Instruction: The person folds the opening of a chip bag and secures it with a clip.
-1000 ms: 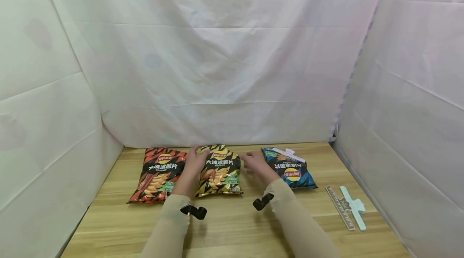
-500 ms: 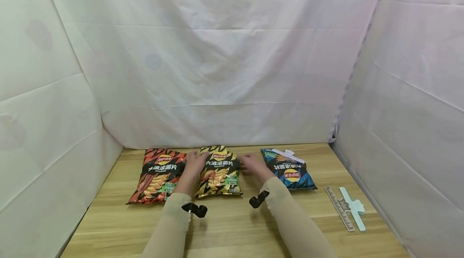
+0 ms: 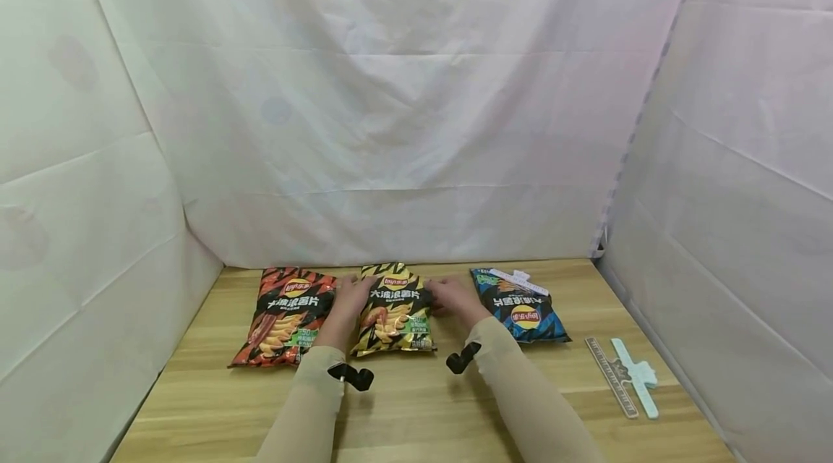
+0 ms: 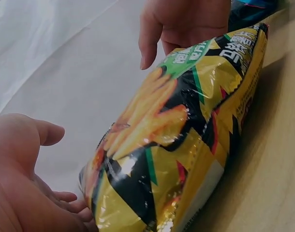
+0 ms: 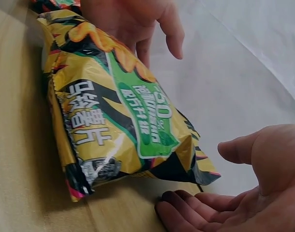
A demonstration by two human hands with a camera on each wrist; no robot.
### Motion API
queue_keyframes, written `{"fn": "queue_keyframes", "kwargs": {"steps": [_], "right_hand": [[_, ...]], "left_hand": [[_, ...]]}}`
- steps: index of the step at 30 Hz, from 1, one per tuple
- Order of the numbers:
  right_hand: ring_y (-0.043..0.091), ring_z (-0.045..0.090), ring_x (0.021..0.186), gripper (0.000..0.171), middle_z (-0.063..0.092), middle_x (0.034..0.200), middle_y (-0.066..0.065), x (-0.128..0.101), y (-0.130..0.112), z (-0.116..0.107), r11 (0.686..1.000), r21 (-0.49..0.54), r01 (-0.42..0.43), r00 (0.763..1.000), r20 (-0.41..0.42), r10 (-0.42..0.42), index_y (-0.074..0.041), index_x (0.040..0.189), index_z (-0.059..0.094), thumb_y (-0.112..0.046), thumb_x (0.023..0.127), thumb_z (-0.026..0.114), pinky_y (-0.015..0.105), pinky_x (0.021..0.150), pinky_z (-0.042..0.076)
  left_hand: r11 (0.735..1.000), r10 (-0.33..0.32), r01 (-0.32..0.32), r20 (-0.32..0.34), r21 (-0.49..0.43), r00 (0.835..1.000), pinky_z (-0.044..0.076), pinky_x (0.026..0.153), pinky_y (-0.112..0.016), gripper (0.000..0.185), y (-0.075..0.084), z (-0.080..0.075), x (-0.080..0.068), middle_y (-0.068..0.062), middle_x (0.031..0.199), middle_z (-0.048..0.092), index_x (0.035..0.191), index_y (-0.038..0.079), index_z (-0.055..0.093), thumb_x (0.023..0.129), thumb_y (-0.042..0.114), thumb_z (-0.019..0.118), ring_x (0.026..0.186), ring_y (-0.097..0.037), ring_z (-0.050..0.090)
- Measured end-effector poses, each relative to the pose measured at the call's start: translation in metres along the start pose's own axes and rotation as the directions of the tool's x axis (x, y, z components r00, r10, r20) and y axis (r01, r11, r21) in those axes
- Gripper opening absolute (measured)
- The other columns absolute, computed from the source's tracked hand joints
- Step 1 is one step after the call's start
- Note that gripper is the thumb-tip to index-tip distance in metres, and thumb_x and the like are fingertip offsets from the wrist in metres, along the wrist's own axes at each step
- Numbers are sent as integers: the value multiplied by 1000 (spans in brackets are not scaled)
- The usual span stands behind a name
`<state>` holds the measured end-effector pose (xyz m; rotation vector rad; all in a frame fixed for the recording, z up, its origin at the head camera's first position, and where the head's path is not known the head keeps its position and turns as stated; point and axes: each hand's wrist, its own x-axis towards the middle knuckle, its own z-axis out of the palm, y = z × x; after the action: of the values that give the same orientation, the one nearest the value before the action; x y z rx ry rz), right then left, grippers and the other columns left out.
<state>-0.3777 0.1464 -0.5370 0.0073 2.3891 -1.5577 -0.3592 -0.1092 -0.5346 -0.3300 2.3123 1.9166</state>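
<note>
A yellow and black bag of chips [image 3: 393, 315] lies face up on the wooden table between the two hands. At its left edge is my left hand [image 3: 349, 300], its fingers right against the bag's side and its thumb standing free above in the left wrist view. My right hand [image 3: 452, 296] is at the bag's right side. Seen from the right wrist, its loosely bent fingers [image 5: 186, 210] are low beside the bag's corner, the thumb raised and apart. Neither hand pinches the bag.
To the left lies a red chip bag [image 3: 286, 318], partly behind the left forearm. On the right, a blue chip bag [image 3: 520, 315] has a white clip [image 3: 518, 281] across its top. A clear grey clip [image 3: 612, 376] and a mint clip [image 3: 638, 380] lie farther right. White cloth surrounds the table.
My right hand and forearm have shifted slightly left, closer to the yellow chip bag. The left hand and the bags stay almost where they were.
</note>
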Motion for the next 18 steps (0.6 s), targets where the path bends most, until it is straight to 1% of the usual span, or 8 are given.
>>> {"fn": "queue_keyframes", "kwargs": {"steps": [3,6,9,11,14,18], "right_hand": [[30,74,108,51,70,134,20,1,1,5,1000,-24,3,1000,10,-3,5,141,68,-38,114,61,48,97,62],[26,73,94,40,74,118,17,3,0,11,998,-65,28,999,-17,-29,5,125,74,-33,113,63,42,84,63],[22,69,84,32,73,103,14,4,0,16,991,-116,63,996,-55,-70,4,113,74,-26,112,64,35,74,58],[21,65,81,28,71,98,13,4,0,18,988,-129,83,993,-69,-92,3,109,73,-23,113,64,34,71,53],[21,62,81,24,68,98,12,3,0,20,991,-88,102,992,-72,-108,1,110,71,-21,114,63,35,71,50],[22,64,83,25,69,102,14,-4,-2,18,993,8,119,990,-72,-118,1,109,69,-23,114,63,39,73,54]], "left_hand": [[1000,-18,18,3,-14,1000,27,125,-72,83,-4,1,0,-28,179,17,175,3,19,114,45,57,162,-52,22],[1000,-11,11,-1,-25,1000,30,124,-72,80,-8,2,1,-30,176,23,174,1,24,114,45,57,160,-54,27],[999,9,-9,-6,-46,1000,34,122,-71,77,-11,5,2,-31,173,31,171,-1,31,114,44,57,157,-53,34],[998,22,-22,-12,-60,1000,36,121,-70,75,-13,6,3,-31,169,36,169,-3,35,114,43,59,154,-53,38],[996,22,-23,-15,-89,1000,36,122,-69,76,-14,8,3,-31,169,38,169,-3,35,114,42,61,154,-52,39],[990,31,-31,-1,-140,1000,33,124,-69,80,-14,9,3,-30,170,37,170,-3,34,112,43,65,157,-52,35]]}}
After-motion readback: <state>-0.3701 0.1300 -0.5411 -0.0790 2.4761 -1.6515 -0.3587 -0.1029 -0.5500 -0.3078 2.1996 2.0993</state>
